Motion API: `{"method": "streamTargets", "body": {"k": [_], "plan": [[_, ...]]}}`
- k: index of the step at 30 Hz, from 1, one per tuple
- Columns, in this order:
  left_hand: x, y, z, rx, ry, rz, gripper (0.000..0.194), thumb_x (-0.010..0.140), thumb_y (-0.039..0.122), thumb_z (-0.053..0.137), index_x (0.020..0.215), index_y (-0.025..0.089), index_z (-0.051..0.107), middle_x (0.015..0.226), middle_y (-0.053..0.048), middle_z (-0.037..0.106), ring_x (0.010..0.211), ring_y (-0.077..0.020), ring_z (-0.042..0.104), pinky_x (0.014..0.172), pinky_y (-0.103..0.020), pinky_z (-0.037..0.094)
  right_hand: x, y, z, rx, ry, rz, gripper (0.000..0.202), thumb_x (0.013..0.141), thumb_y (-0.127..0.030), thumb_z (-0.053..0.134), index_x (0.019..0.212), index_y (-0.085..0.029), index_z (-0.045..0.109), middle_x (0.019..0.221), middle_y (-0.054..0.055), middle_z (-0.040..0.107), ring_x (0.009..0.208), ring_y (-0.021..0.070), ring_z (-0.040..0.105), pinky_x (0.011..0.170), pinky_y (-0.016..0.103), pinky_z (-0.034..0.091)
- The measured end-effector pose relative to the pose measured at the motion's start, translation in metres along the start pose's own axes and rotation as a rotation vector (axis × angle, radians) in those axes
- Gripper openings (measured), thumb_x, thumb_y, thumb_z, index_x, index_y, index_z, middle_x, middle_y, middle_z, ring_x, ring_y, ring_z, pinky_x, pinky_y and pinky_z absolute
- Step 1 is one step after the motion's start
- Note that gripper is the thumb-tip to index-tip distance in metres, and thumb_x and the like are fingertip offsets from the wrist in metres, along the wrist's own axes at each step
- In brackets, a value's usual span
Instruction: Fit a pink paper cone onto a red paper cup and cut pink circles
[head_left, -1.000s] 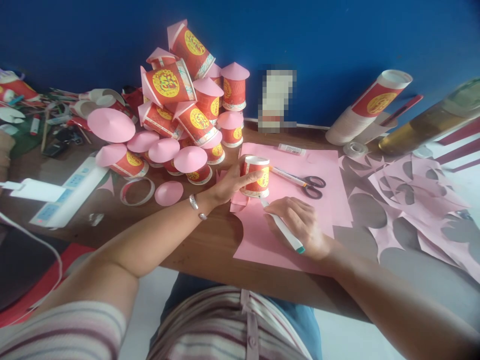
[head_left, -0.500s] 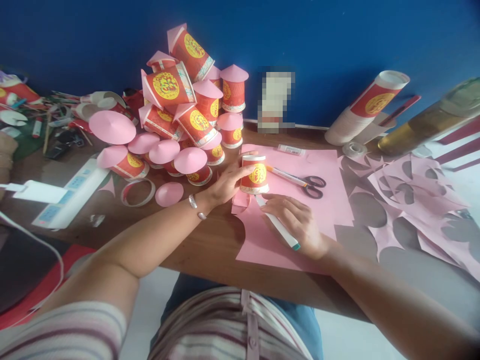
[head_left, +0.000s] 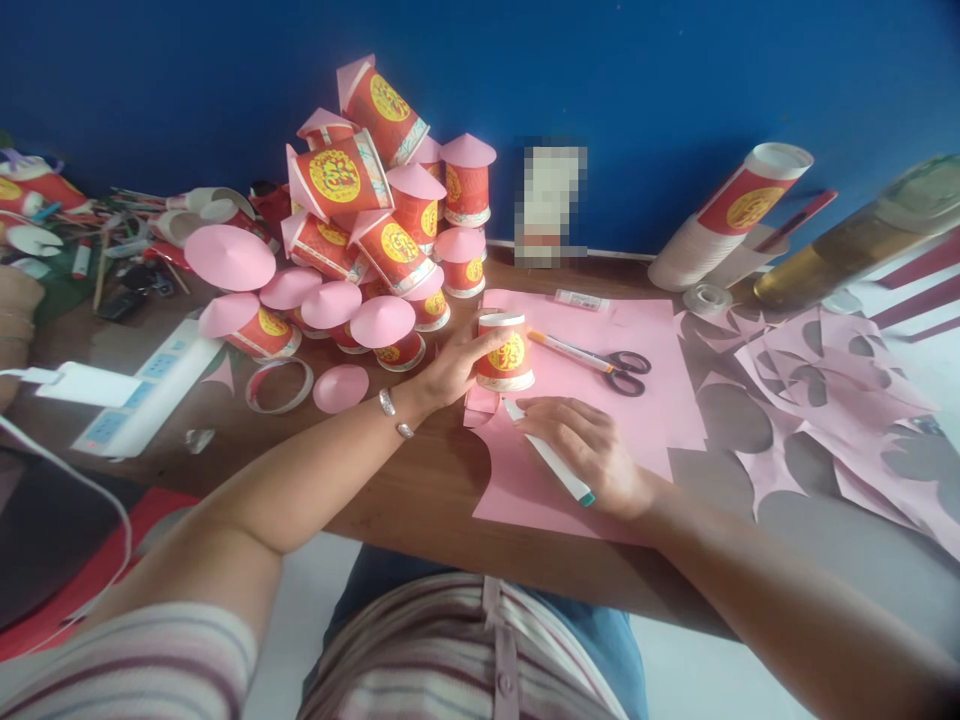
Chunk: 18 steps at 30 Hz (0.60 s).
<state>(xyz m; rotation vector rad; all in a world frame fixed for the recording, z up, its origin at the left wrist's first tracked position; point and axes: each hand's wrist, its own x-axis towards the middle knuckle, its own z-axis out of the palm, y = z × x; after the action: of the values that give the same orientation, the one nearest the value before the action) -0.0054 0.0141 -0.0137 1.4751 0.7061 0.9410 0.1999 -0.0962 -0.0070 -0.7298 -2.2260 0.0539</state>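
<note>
Left fingers [head_left: 489,346] grasp the red paper cup [head_left: 513,366] by its side, presumably steadying it; right fingers [head_left: 553,414] grip the white marker [head_left: 556,467] aslant, likely for control, pink paper sheet [head_left: 514,490] beneath them.

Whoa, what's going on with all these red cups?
The left hand holds a red cup, and the right hand holds a white pen with its tip near the cup's lower edge. Scissors lie on pink paper beyond. Off to the left is a pile of cups with pink tops; the held cup has none.
</note>
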Motion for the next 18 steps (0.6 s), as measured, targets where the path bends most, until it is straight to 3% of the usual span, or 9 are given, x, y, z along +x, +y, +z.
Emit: {"method": "streamTargets", "body": {"k": [5, 10, 14, 18], "plan": [[0.0021, -0.0037, -0.0008, -0.088, 0.009, -0.039, 0.049, 0.088, 0.057, 0.067, 0.118, 0.019, 0.071, 0.121, -0.013, 0.073, 0.125, -0.0314, 0.063, 0.105, -0.046, 0.052, 0.0009, -0.0004, -0.0017, -0.028, -0.012, 0.021, 0.028, 0.103, -0.007, 0.044, 0.121, -0.013, 0.064, 0.107, 0.014, 0.078, 0.114, 0.0288, 0.075, 0.089, 0.043, 0.066], [0.0021, -0.0020, 0.0040, -0.291, 0.009, -0.092, 0.043, 0.089, 0.046, 0.066, 0.123, 0.019, 0.066, 0.125, -0.011, 0.072, 0.124, -0.0309, 0.065, 0.104, -0.046, 0.052, 0.0015, 0.0002, -0.0009, -0.021, -0.031, 0.004, 0.031, 0.104, -0.008, 0.040, 0.124, -0.015, 0.063, 0.108, 0.014, 0.077, 0.115, 0.0271, 0.074, 0.089, 0.042, 0.066], [0.0008, -0.0027, 0.0024, -0.172, 0.004, -0.073, 0.050, 0.085, 0.043, 0.074, 0.127, 0.019, 0.061, 0.127, -0.012, 0.069, 0.124, -0.0305, 0.063, 0.102, -0.043, 0.052, 0.0004, 0.0009, 0.0001, -0.016, -0.033, -0.012, 0.030, 0.103, -0.008, 0.041, 0.125, -0.015, 0.061, 0.110, 0.015, 0.076, 0.112, 0.0263, 0.075, 0.087, 0.042, 0.066], [0.0002, -0.0041, 0.0018, -0.096, 0.007, -0.083, 0.045, 0.086, 0.045, 0.072, 0.121, 0.019, 0.060, 0.117, -0.011, 0.071, 0.111, -0.0279, 0.067, 0.097, -0.043, 0.052, -0.0004, 0.0002, -0.0001, -0.007, -0.003, 0.004, 0.031, 0.101, -0.007, 0.045, 0.126, -0.017, 0.061, 0.106, 0.013, 0.076, 0.099, 0.0241, 0.076, 0.080, 0.040, 0.064]]}}
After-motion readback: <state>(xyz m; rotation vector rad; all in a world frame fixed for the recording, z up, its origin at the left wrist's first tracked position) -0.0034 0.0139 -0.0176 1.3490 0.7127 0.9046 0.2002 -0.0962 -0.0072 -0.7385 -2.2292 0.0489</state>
